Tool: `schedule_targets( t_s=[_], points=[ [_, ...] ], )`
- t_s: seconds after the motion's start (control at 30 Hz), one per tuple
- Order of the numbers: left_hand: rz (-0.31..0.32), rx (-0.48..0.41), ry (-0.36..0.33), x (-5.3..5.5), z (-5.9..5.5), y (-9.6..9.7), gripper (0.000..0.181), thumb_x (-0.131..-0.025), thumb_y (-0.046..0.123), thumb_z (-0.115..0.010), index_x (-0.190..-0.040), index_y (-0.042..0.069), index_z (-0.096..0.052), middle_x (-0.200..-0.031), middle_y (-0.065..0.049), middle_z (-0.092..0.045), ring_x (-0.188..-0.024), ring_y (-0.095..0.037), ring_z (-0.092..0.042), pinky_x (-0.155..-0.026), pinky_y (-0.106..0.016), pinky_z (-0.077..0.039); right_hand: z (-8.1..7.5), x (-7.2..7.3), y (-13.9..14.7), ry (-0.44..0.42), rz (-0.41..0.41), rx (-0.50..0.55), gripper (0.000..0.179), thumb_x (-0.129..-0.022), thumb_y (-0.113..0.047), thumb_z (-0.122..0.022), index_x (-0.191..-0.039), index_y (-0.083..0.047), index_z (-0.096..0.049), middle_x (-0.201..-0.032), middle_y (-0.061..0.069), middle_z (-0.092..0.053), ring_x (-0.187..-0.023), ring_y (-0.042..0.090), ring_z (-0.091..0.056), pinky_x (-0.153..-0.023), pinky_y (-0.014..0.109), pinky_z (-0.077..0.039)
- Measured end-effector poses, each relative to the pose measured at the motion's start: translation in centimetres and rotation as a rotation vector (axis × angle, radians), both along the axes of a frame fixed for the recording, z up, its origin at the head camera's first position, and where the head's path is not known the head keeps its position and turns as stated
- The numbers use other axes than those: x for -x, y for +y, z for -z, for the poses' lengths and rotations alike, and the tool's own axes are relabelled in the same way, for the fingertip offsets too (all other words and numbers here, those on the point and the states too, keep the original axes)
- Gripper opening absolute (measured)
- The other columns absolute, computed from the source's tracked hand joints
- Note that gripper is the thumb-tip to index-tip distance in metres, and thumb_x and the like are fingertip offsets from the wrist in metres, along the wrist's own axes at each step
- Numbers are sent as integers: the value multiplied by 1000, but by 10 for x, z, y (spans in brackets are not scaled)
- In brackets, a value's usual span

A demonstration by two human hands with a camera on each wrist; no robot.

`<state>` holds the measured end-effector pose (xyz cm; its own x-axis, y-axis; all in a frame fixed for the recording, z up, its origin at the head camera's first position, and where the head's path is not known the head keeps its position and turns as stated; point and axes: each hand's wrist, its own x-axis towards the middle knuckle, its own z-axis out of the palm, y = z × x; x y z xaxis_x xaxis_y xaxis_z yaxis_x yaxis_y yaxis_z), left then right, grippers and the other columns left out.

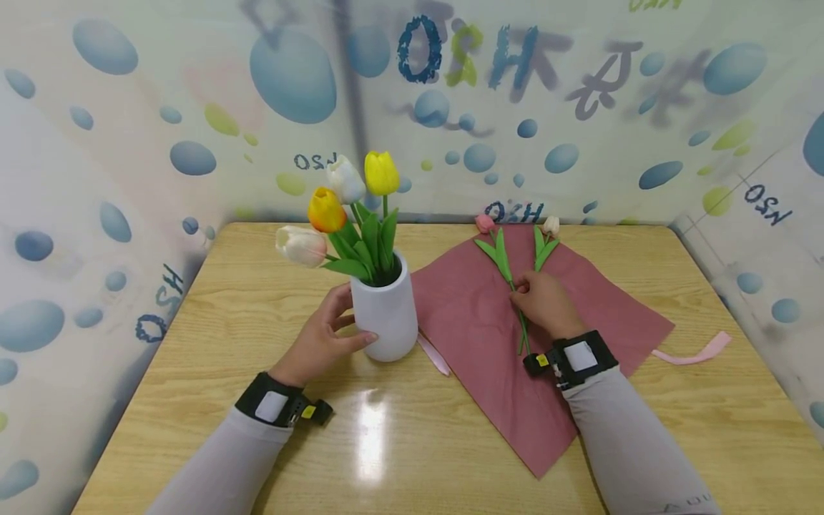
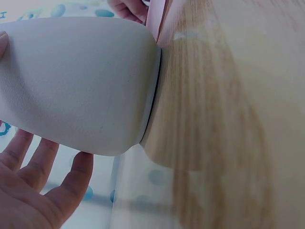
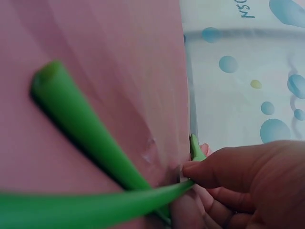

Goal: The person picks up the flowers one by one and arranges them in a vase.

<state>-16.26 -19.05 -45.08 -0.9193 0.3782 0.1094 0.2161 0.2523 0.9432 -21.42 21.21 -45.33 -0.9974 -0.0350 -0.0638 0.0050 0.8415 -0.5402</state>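
Observation:
A white vase (image 1: 388, 315) stands upright on the table, holding several tulips: a yellow tulip (image 1: 382, 173), an orange one and two whitish ones. My left hand (image 1: 324, 337) grips the vase from its left, thumb across the front; in the left wrist view, its fingers (image 2: 78, 179) touch the vase wall. Over the dusky pink wrapping paper (image 1: 473, 329), my right hand (image 1: 548, 304) pinches the stem of a pink tulip (image 1: 486, 224). Beside it on the paper lies a white tulip (image 1: 551, 227), its stem partly hidden by that hand. Two green stems (image 3: 90, 129) cross in the right wrist view.
A pale pink ribbon (image 1: 698, 352) sticks out right of the paper, and another pink strip (image 1: 434, 355) shows between paper and vase. The wooden table (image 1: 257, 286) meets a patterned backdrop (image 1: 450, 157) at the back and sides.

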Motion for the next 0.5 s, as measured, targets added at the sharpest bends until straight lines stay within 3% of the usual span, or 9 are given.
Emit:
schedule_targets(
  t_s=[0.3, 0.5],
  points=[
    [-2, 11, -10, 1, 2, -1, 82, -90, 17, -83, -155, 29, -36, -157, -4, -48, -145, -33, -46, -117, -65, -40, -1, 1, 1, -4, -15, 19, 22, -97, -12, -65, -113, 3, -70, -84, 10, -64, -70, 20, -56, -61, 28, -43],
    [2, 10, -10, 1, 2, -1, 82, -89, 16, -83, -155, 30, -36, -158, -3, -48, -145, -33, -46, -117, -65, -39, -3, 0, 1, -23, -16, 27, 20, -98, -12, -65, -112, 2, -69, -80, 6, -59, -68, 19, -54, -59, 28, -41]
  ],
)
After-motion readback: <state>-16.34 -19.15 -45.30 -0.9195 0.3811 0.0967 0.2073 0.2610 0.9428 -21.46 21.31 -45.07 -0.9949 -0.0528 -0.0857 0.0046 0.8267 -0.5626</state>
